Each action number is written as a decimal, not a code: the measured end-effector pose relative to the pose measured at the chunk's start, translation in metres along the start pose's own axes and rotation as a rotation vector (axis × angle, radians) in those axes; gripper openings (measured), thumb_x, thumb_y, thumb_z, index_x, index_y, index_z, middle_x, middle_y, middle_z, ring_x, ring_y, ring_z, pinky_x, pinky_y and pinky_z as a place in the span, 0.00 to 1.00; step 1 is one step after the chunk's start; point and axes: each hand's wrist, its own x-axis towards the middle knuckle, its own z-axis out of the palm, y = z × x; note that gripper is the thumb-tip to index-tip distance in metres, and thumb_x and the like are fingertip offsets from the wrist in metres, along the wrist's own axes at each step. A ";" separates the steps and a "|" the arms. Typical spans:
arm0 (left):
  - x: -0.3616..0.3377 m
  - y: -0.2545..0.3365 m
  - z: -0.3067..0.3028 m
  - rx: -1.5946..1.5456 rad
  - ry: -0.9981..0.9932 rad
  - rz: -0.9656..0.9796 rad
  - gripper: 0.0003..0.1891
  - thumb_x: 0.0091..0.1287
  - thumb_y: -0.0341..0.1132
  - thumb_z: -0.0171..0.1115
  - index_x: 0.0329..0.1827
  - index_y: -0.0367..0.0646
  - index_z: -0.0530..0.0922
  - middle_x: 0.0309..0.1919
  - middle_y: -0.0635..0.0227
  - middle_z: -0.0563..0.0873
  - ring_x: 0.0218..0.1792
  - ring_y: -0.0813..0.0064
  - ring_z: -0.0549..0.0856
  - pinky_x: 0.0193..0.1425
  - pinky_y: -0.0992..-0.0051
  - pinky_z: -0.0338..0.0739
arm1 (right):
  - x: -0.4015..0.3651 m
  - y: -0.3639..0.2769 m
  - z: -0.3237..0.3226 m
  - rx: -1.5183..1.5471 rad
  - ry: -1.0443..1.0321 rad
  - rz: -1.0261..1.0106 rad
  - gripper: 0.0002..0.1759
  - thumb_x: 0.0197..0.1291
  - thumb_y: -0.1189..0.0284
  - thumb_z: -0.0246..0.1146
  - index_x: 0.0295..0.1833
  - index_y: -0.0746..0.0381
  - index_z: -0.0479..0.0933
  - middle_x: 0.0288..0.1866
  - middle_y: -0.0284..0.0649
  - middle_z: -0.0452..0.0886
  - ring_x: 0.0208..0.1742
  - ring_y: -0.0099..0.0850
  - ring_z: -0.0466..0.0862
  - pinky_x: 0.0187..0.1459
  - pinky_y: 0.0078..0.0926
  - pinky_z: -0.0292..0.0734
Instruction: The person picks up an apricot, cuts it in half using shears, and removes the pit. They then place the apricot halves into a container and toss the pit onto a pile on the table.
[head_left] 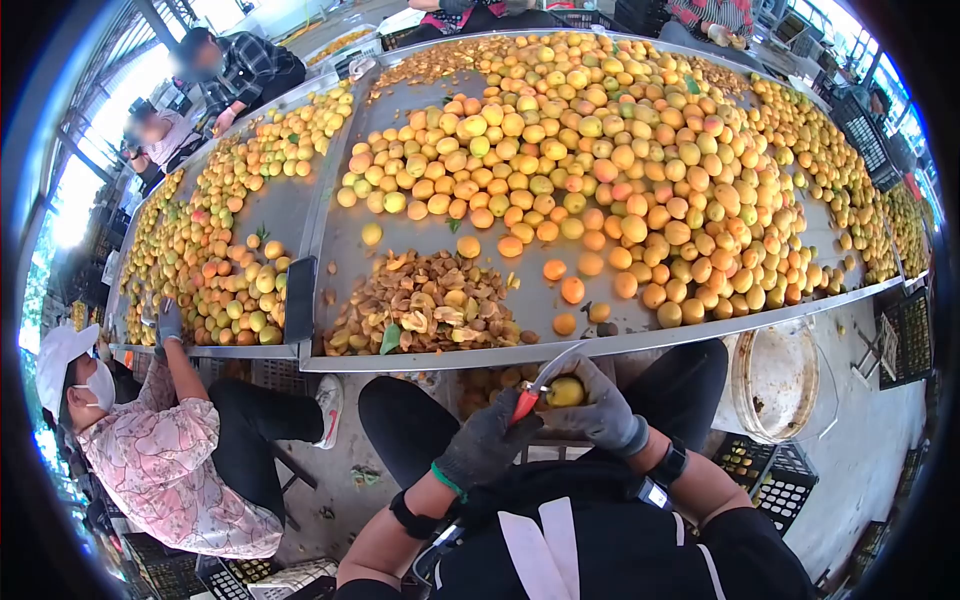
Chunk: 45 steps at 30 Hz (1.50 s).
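Observation:
My left hand (pixel 483 445), in a dark grey glove with a green cuff, is closed around the red handle of a knife (pixel 525 404). Its curved pale blade points up and to the right, near the table's front edge. Beside it, my gloved right hand (pixel 598 412) grips a yellow-green apricot (pixel 565 391), close against the blade. Both hands are over my lap, just below the metal table (pixel 430 362). On the table ahead lies a heap of apricot halves (pixel 430 305), with whole apricots (pixel 640 190) spread behind and to the right.
A dirty white bucket (pixel 775 380) stands to my right, with black crates (pixel 765 475) below it. A person in a pink patterned shirt (pixel 165 440) sits at my left by another fruit-covered section. A dark upright plate (pixel 300 300) stands by the divider. More people sit across the table.

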 end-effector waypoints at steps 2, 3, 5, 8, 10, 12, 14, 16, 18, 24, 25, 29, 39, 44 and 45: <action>-0.001 0.007 -0.006 -0.322 -0.068 -0.175 0.23 0.65 0.42 0.64 0.55 0.33 0.73 0.32 0.46 0.83 0.36 0.47 0.84 0.38 0.62 0.78 | 0.001 0.001 0.003 0.061 -0.003 0.047 0.22 0.55 0.81 0.68 0.52 0.60 0.67 0.51 0.33 0.73 0.49 0.20 0.73 0.52 0.18 0.73; -0.001 0.008 -0.008 -0.320 -0.069 -0.177 0.23 0.65 0.42 0.64 0.55 0.33 0.73 0.32 0.46 0.83 0.36 0.47 0.84 0.38 0.62 0.78 | 0.001 0.000 0.005 0.078 0.013 0.061 0.21 0.55 0.81 0.68 0.52 0.60 0.68 0.51 0.33 0.73 0.49 0.20 0.74 0.50 0.18 0.73; 0.002 0.008 -0.012 -0.284 -0.105 -0.152 0.25 0.65 0.41 0.64 0.57 0.32 0.71 0.33 0.45 0.82 0.37 0.49 0.84 0.39 0.63 0.77 | 0.003 0.001 0.006 0.095 0.030 0.074 0.21 0.55 0.82 0.68 0.51 0.59 0.68 0.51 0.33 0.73 0.48 0.20 0.74 0.49 0.18 0.74; 0.004 0.010 -0.016 -0.202 -0.187 -0.213 0.23 0.66 0.40 0.63 0.57 0.33 0.71 0.33 0.46 0.82 0.36 0.52 0.85 0.39 0.63 0.77 | 0.003 0.002 0.003 0.020 -0.002 0.037 0.20 0.55 0.82 0.67 0.51 0.59 0.69 0.50 0.32 0.73 0.48 0.20 0.74 0.49 0.18 0.74; 0.000 0.004 -0.013 -0.187 -0.184 -0.203 0.21 0.66 0.40 0.63 0.55 0.34 0.72 0.33 0.46 0.82 0.36 0.51 0.85 0.39 0.62 0.77 | 0.000 0.002 0.003 0.015 -0.010 0.083 0.19 0.55 0.83 0.66 0.50 0.59 0.69 0.50 0.32 0.73 0.47 0.19 0.74 0.49 0.18 0.74; -0.004 0.005 -0.012 -0.168 -0.185 -0.198 0.20 0.66 0.39 0.62 0.53 0.35 0.72 0.33 0.46 0.82 0.36 0.51 0.85 0.39 0.62 0.77 | -0.002 0.003 0.005 0.033 0.007 0.107 0.20 0.54 0.83 0.66 0.51 0.60 0.70 0.50 0.32 0.74 0.49 0.20 0.74 0.52 0.19 0.73; -0.003 0.011 -0.013 -0.319 -0.191 -0.227 0.18 0.65 0.38 0.62 0.53 0.36 0.72 0.32 0.45 0.82 0.36 0.47 0.84 0.38 0.61 0.78 | -0.003 0.002 0.008 0.049 0.023 0.124 0.20 0.54 0.83 0.66 0.51 0.60 0.70 0.49 0.31 0.74 0.51 0.20 0.74 0.54 0.20 0.71; -0.005 0.007 -0.010 -0.342 -0.216 -0.248 0.19 0.65 0.38 0.62 0.54 0.36 0.73 0.32 0.45 0.82 0.36 0.46 0.84 0.38 0.61 0.78 | -0.005 0.001 0.014 0.131 0.045 0.137 0.21 0.54 0.83 0.66 0.52 0.60 0.69 0.50 0.31 0.74 0.52 0.21 0.74 0.55 0.21 0.72; -0.009 0.001 -0.005 -0.368 -0.241 -0.268 0.19 0.65 0.37 0.62 0.55 0.37 0.73 0.32 0.45 0.83 0.36 0.46 0.84 0.38 0.60 0.78 | -0.006 0.002 0.017 0.182 0.034 0.133 0.21 0.54 0.83 0.66 0.52 0.60 0.69 0.51 0.32 0.74 0.52 0.22 0.74 0.55 0.22 0.72; -0.021 -0.019 0.017 -0.125 -0.046 -0.094 0.21 0.62 0.36 0.64 0.55 0.37 0.73 0.31 0.45 0.83 0.35 0.45 0.84 0.38 0.57 0.78 | -0.008 0.003 0.023 -0.074 0.080 0.060 0.22 0.54 0.80 0.68 0.53 0.62 0.69 0.52 0.34 0.73 0.53 0.23 0.74 0.56 0.23 0.72; -0.019 -0.021 0.022 -0.117 -0.034 -0.101 0.21 0.62 0.37 0.64 0.56 0.37 0.73 0.31 0.45 0.83 0.34 0.45 0.84 0.36 0.56 0.78 | -0.008 0.006 0.021 -0.203 0.110 0.013 0.23 0.53 0.80 0.69 0.54 0.62 0.69 0.51 0.35 0.73 0.52 0.23 0.74 0.56 0.24 0.72; -0.008 -0.035 0.034 -0.154 -0.032 -0.050 0.23 0.61 0.41 0.64 0.57 0.38 0.73 0.28 0.46 0.83 0.32 0.47 0.84 0.33 0.54 0.77 | 0.002 0.008 0.010 -0.554 0.119 -0.055 0.24 0.52 0.82 0.68 0.53 0.61 0.68 0.49 0.33 0.72 0.51 0.22 0.74 0.55 0.22 0.72; 0.011 -0.012 0.004 -0.058 -0.278 -0.061 0.28 0.61 0.42 0.67 0.60 0.41 0.68 0.33 0.51 0.83 0.35 0.55 0.85 0.37 0.60 0.79 | 0.005 -0.002 -0.008 -0.460 -0.119 0.135 0.24 0.60 0.69 0.66 0.57 0.63 0.63 0.41 0.36 0.72 0.38 0.24 0.75 0.39 0.20 0.73; 0.010 -0.028 0.009 -1.048 -0.134 -0.550 0.18 0.66 0.31 0.62 0.57 0.46 0.69 0.27 0.75 0.75 0.25 0.78 0.77 0.30 0.76 0.76 | 0.006 -0.003 -0.028 -0.504 0.034 0.056 0.22 0.57 0.76 0.68 0.54 0.61 0.66 0.51 0.38 0.73 0.54 0.27 0.76 0.54 0.26 0.74; 0.010 -0.025 -0.002 -1.046 -0.145 -0.546 0.18 0.66 0.31 0.62 0.57 0.46 0.69 0.27 0.75 0.75 0.25 0.78 0.77 0.30 0.76 0.76 | 0.006 -0.003 -0.031 -0.505 0.045 0.053 0.22 0.57 0.76 0.68 0.54 0.61 0.66 0.51 0.38 0.73 0.54 0.27 0.76 0.54 0.26 0.74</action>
